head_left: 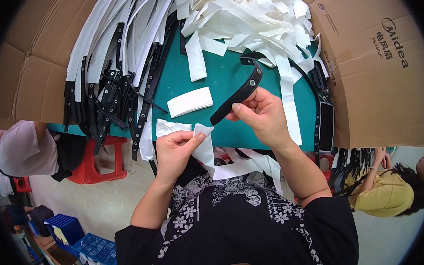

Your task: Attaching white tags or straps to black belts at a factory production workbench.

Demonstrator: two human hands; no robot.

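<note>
My left hand (171,154) is closed, pinching the end of a white strip (205,155) between thumb and fingers; the strip hangs down past the table's near edge. My right hand (264,117) pinches a black strap (241,95) with metal eyelets, its far end curling upward. The strap's lower end meets or nearly meets the white strip; I cannot tell whether they are joined. Just beyond my left hand lie a crumpled white piece (170,127) and a flat folded stack of white strips (190,102). Another folded white strip (196,60) rests farther off.
Loose white strips (248,18) are heaped at the back of the green table (174,79). Black eyelet straps (107,92) with white strips cover its left side. Cardboard walls (374,88) flank it. A red stool (102,161) and a seated person (26,148) are left; a person in yellow (383,195) is right.
</note>
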